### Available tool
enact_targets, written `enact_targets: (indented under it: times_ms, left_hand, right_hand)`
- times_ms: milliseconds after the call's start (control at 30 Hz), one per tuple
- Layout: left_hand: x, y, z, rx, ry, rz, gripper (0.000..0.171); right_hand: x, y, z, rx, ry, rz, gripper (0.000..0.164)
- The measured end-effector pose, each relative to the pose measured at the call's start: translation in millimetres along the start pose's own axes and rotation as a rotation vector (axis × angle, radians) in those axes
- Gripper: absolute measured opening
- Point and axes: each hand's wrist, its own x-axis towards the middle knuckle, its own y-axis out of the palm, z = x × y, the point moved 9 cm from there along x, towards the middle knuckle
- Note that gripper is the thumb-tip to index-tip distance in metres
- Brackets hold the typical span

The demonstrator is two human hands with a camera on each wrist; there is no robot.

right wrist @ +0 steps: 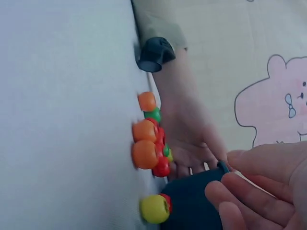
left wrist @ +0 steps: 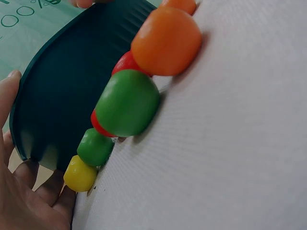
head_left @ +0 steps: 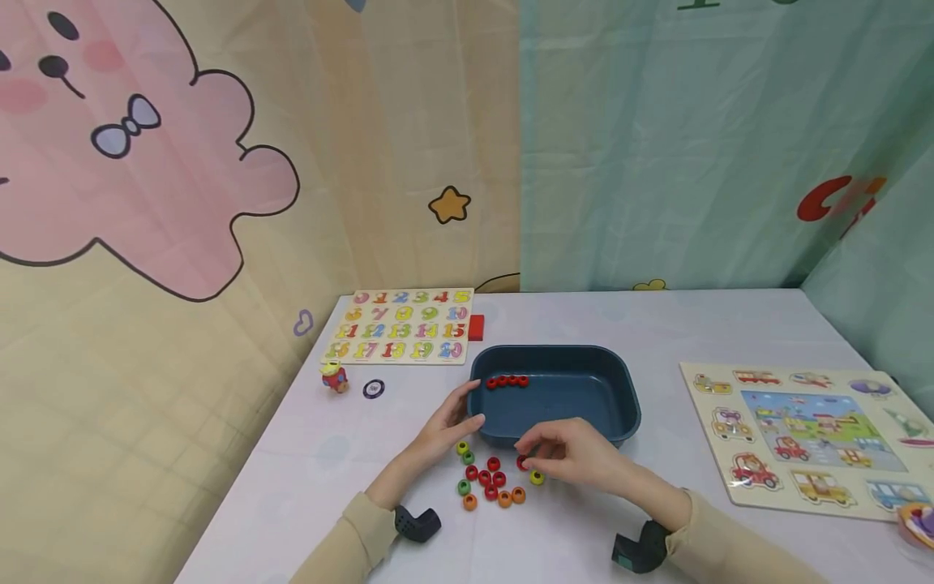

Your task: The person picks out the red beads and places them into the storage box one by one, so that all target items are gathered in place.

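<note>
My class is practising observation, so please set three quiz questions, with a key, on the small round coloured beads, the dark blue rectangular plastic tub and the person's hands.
1. Which colour are the beads inside the tub: A green, B red or C orange?
2. True or false: every bead outside the tub is red.
3. Which hand is at the tub's left end?

Key: 1. B. 2. False; green beads, orange beads and yellow beads lie there too. 3. The left hand.

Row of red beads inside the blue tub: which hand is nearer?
Left. The left hand touches the tub at its left end, close to the bead row; the right hand is farther, on the near side.
</note>
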Motion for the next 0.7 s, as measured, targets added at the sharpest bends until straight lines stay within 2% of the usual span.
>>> enact_targets:
  times_ms: [133, 400, 700]
  left_hand:
    - [-0.9, 0.4, -2.9, 0.02, -0.015, -0.002, 0.059]
    - [-0.8, 0.7, -2.6, 0.009, -0.018, 0.003, 0.058]
    - [-1.1, 0.6, -2.4, 0.007, -0.023, -0.004, 0.059]
  right_hand:
    - [-9, 11, -3, -0.064, 0.011, -0.04, 0.023]
    - [-14, 29, -18, -0.282, 0.122, -0.076, 0.038]
    - [-15, 33, -25, -0.315, 0.127, -0.107, 0.034]
